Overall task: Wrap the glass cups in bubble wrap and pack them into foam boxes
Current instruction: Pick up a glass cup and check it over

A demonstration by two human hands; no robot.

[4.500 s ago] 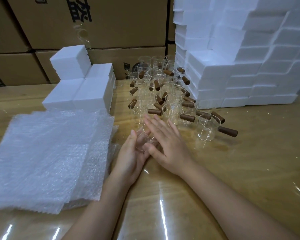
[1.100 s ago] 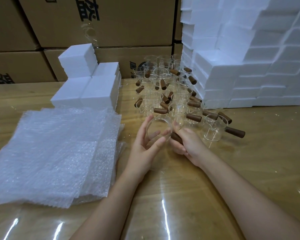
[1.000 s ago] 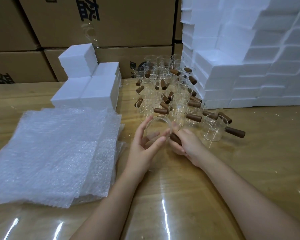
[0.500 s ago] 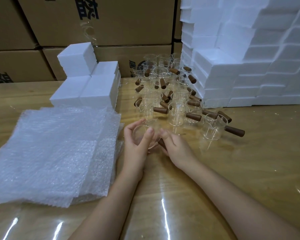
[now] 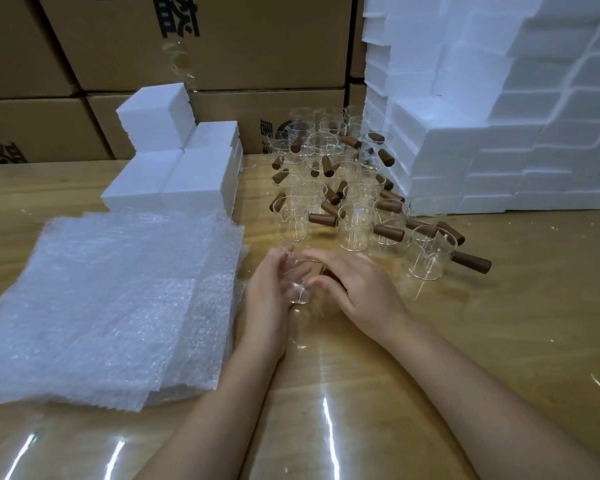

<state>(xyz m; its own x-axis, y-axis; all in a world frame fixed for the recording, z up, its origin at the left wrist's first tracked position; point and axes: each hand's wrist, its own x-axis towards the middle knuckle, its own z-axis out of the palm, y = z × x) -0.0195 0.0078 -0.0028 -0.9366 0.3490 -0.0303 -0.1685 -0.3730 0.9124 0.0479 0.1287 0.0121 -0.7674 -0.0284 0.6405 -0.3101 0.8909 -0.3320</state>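
- The glass cup (image 5: pixel 297 284) lies on its side between both hands, just right of the bubble wrap stack (image 5: pixel 108 299), low over the counter (image 5: pixel 499 341).
- The left hand (image 5: pixel 269 292) fingers curl clamped on the glass; the right hand (image 5: pixel 357 289) fingers close on its far side, where I judge the handle sits, hidden.
- Its long axis seems to run roughly toward the viewer, base nearest; blur keeps this unsure.
- Best carry it left onto the top sheet, handle tucked inward.
- Beyond stand the waiting cups (image 5: pixel 354 226) and foam boxes (image 5: pixel 174 181).

White foam boxes (image 5: pixel 482 150), brown-handled cups (image 5: pixel 355 226)
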